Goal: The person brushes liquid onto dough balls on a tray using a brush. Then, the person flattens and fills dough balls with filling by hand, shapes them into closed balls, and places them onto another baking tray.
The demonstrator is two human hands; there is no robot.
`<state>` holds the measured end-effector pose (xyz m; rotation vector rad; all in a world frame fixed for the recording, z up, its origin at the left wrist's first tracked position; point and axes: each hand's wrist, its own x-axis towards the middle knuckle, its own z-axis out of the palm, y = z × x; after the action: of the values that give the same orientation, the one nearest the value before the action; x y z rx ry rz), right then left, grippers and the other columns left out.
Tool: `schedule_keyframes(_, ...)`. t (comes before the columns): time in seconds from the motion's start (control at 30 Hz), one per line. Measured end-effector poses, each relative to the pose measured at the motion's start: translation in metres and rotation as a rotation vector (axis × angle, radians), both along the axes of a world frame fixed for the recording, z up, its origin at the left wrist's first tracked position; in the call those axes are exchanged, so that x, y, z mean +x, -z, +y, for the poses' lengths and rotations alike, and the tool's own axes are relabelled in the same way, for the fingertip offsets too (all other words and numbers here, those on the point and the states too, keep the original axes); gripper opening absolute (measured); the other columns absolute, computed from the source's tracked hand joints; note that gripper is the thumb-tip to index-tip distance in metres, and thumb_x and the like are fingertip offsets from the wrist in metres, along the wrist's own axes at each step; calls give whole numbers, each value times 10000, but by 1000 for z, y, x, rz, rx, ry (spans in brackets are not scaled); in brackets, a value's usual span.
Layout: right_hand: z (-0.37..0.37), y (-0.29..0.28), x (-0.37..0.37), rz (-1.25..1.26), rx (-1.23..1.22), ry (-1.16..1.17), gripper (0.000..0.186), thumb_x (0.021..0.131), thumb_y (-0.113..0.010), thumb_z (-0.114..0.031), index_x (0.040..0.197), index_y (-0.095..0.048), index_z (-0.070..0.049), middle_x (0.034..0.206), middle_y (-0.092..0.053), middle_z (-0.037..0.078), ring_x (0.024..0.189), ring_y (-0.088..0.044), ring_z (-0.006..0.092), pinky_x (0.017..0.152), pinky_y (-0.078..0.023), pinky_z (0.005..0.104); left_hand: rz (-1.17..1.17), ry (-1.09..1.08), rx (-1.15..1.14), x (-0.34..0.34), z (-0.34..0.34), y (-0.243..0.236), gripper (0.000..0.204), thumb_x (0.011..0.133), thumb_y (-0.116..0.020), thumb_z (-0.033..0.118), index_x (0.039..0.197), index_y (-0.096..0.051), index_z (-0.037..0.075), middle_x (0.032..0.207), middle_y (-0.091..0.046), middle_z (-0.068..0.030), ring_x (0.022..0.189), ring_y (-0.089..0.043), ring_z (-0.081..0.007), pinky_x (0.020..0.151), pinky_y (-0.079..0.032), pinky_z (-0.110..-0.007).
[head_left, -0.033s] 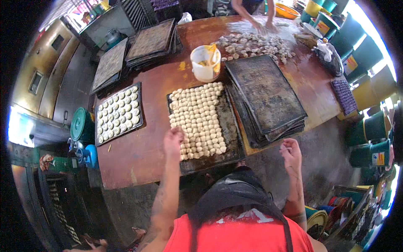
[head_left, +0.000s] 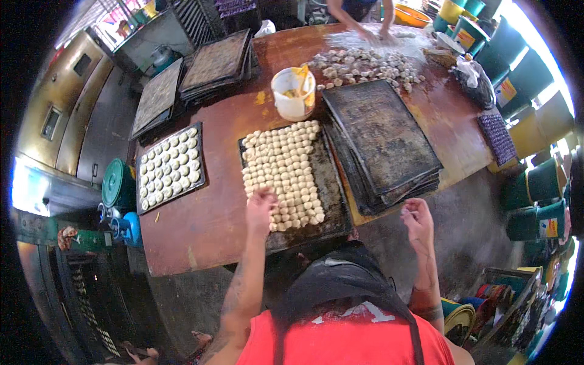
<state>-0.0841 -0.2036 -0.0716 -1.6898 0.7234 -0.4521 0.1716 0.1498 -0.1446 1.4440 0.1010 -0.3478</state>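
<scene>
Rows of small pale dough balls [head_left: 280, 155] fill much of a dark tray [head_left: 331, 210]. My left hand [head_left: 263, 201] is over the lower left of these rows, fingers curved down and blurred; what they hold, if anything, is unclear. Beyond the tray's right side, near the table's front edge, my right hand [head_left: 417, 216] is raised with curled fingers, their contents too small to make out. To the left lies another tray [head_left: 143, 210] of round, spaced dough pieces [head_left: 170, 164]. A white bucket [head_left: 286, 103] with yellow contents and a yellow utensil stands behind the dough balls.
Stacked dark trays [head_left: 380, 128] sit right of the dough, more stacks [head_left: 213, 61] at back left on the wooden table [head_left: 182, 243]. Across it, another person's hands [head_left: 383, 33] work in flour behind scattered lumps [head_left: 371, 67]. Green buckets [head_left: 535, 219] line the right; metal cabinets [head_left: 79, 91] stand left.
My left hand has moved slightly right over the dough balls. My right hand is a little higher and further left in view, and the whole view has shifted slightly.
</scene>
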Motion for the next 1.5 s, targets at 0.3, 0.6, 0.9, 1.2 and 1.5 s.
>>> schedule_keyframes(0.3,-140,-22,82,50,-73,-454,331,952,-746,-97,1261,-650,-29,1116,-727,100,966,-695,163,865,-572,333,-495,533,600,-26,-135,-44,290,982,-658,59,1267,-678,10,1053,-726,-72,948,-675,-158,877,-563,-327)
schedule_keyframes(0.6,-360,17,269,131,-200,-607,273,915,-756,-147,1155,-679,-41,1049,-729,131,952,-715,220,827,-570,365,-275,155,811,-103,-250,-42,270,955,-703,91,1219,-713,34,1023,-755,-103,912,-720,-187,845,-569,-331)
schedule_keyframes(0.9,-314,42,570,86,-1078,-1111,373,940,-671,-305,1203,-699,-42,1242,-670,212,1180,-630,401,1027,-518,513,162,-91,1057,-211,-306,-88,286,954,-693,100,1234,-712,46,1073,-764,-110,985,-749,-228,888,-578,-343)
schedule_keyframes(1.2,-379,97,623,117,-1373,-1423,312,942,-643,-385,1124,-758,-160,1172,-678,87,1155,-623,302,998,-537,444,322,-170,1153,-240,-329,-108,354,941,-689,116,1286,-676,35,1147,-748,-154,1062,-738,-271,943,-567,-388)
schedule_keyframes(1.5,-544,96,486,384,-1286,-1350,442,814,-764,-343,1184,-695,-112,1160,-641,192,1149,-621,419,962,-533,530,172,-105,1012,-196,-338,-96,359,924,-679,141,1273,-679,59,1087,-745,-152,1012,-739,-297,904,-577,-404)
